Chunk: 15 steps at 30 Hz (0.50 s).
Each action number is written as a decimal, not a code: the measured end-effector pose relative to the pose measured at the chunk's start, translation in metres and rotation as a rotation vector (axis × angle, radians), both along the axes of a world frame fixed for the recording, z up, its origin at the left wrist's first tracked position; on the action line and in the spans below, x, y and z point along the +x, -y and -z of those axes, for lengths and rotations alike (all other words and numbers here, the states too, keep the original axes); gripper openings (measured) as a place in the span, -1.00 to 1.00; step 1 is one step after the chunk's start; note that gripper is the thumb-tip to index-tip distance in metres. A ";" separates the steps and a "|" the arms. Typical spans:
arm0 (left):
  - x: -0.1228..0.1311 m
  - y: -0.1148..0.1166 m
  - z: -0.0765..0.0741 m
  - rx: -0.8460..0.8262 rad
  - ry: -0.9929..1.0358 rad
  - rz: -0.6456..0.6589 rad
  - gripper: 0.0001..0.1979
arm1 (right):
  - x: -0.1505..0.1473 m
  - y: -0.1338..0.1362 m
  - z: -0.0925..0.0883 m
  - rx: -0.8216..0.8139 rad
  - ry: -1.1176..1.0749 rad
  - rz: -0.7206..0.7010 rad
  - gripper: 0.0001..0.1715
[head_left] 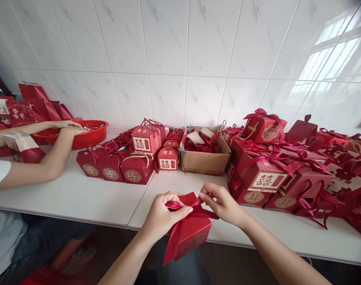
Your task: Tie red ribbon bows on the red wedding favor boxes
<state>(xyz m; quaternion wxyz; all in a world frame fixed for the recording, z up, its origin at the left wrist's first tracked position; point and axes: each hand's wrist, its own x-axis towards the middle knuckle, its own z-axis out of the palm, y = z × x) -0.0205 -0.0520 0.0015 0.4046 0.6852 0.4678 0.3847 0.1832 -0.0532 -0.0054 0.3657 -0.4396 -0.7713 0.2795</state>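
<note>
A small red gift box (195,233) is held over the front edge of the white table (79,198). A dark red ribbon (180,221) is wrapped over its top, with one tail hanging down the left side. My left hand (164,215) pinches a loop of the ribbon on the left of the box top. My right hand (222,204) pinches the ribbon on the right side of the knot. Both hands are closed on the ribbon.
A pile of red ribboned gift boxes (287,166) fills the right of the table. An open cardboard box (205,156) stands at the wall, with small red handled boxes (135,166) to its left. Another person's arms (46,158) reach into a red basin (85,136).
</note>
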 end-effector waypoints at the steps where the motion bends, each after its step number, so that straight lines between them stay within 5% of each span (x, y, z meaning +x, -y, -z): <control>1: 0.000 0.001 0.000 0.005 0.001 -0.009 -0.77 | -0.001 0.003 0.002 -0.019 -0.031 0.035 -0.54; 4: -0.001 0.003 0.004 0.021 0.065 -0.012 -0.75 | 0.002 0.010 0.013 -0.133 -0.222 0.070 -0.47; 6: -0.005 0.002 0.009 0.051 0.184 -0.011 -0.71 | 0.011 0.010 0.024 -0.189 -0.368 -0.079 -0.32; 9: -0.021 -0.010 0.021 0.098 0.255 -0.064 -0.63 | 0.024 0.004 0.039 -0.263 -0.376 -0.388 0.34; 11: -0.036 -0.024 0.033 0.152 0.088 -0.115 -0.56 | 0.026 0.000 0.047 -0.319 -0.282 -0.460 0.61; 15: -0.061 -0.054 0.063 0.376 -0.396 -0.192 -0.62 | 0.013 -0.001 0.052 -0.357 -0.229 -0.490 0.64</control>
